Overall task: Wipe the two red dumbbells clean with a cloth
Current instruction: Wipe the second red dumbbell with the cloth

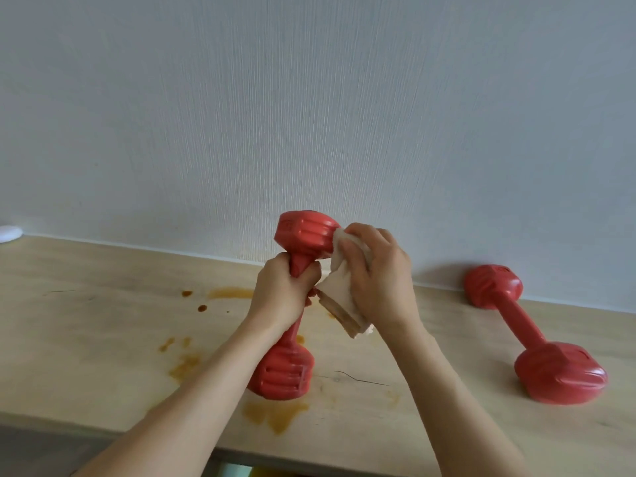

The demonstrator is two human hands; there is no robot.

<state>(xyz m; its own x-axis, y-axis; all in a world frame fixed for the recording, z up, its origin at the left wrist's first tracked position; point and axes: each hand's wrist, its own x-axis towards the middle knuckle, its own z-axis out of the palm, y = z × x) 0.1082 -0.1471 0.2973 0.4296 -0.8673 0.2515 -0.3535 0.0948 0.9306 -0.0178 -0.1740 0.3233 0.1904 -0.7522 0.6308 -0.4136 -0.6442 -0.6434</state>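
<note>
So my left grip (280,294) is wrapped tight around the handle of the first red dumbbell (292,304), holding it upright-ish and tilted, top head up near the wall, bottom head resting on the bench (103,339) close to the front edge. Right grip (377,273) has its fingers curled over a folded whitish cloth (339,297), pressing it against the underside of that top head, right where the head meets the handle. The cloth's lower end hangs out below my palm and looks a bit brown along the folded edges. The second red dumbbell (530,332) is lying flat on the bench well off to my right, not touched by anything, far head up against the wall (309,98). Bench is light wood and pretty messy: brownish-orange stains (275,413) just in front of the standing dumbbell's base, more splotches to the left of it. There's a small white thing (8,233) at the far left edge, can't tell what it is.
</note>
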